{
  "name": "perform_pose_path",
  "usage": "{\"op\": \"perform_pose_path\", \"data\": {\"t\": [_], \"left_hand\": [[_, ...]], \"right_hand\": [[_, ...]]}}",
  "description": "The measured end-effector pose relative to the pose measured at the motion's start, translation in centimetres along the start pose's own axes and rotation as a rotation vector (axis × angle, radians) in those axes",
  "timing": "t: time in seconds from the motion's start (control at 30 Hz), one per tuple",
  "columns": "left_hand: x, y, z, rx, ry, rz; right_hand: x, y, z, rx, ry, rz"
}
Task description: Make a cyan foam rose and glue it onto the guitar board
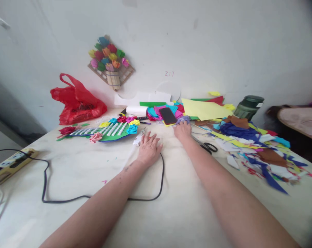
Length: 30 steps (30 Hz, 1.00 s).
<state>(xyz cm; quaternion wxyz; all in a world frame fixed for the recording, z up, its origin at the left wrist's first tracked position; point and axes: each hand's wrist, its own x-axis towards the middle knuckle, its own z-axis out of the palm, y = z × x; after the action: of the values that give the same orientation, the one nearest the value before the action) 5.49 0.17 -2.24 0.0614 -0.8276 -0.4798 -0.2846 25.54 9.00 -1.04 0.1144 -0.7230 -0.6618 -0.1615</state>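
Observation:
My left hand lies on the tabletop with its fingers spread, beside and partly over a white glue gun. A pale glue stick runs back from the gun, and the hand hides part of it. My right hand reaches farther out, its fingers closed around a bundle of light purple yarn. Just left of that bundle a black phone rests on coloured paper. Black-handled scissors lie right of my right wrist. A green paper craft with white woven strips and paper roses sits to the left.
Paper scraps cover the table's right side, with a dark green bottle behind them. A red plastic bag stands back left. A black cord loops from the power strip under my left arm. Yellow sheets lie at the wall.

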Motion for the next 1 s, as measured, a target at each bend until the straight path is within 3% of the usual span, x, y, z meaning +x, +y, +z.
{"op": "perform_pose_path", "data": {"t": [0.2,0.5,0.63,0.8,1.0], "left_hand": [[0.0,0.0,0.0,-0.009,0.015,0.002],[0.1,0.2,-0.3,-0.016,0.003,-0.011],[0.1,0.2,-0.2,-0.014,0.018,-0.008],[0.0,0.0,0.0,-0.013,0.029,-0.008],[0.0,-0.1,0.3,0.008,0.059,0.006]], "right_hand": [[-0.2,0.1,-0.1,0.001,-0.018,-0.036],[-0.2,0.4,0.0,0.043,0.002,0.075],[-0.9,0.3,-1.0,0.063,0.121,0.087],[-0.3,-0.7,-1.6,0.181,0.221,0.049],[2.0,-2.8,-0.7,0.28,0.149,0.109]]}}
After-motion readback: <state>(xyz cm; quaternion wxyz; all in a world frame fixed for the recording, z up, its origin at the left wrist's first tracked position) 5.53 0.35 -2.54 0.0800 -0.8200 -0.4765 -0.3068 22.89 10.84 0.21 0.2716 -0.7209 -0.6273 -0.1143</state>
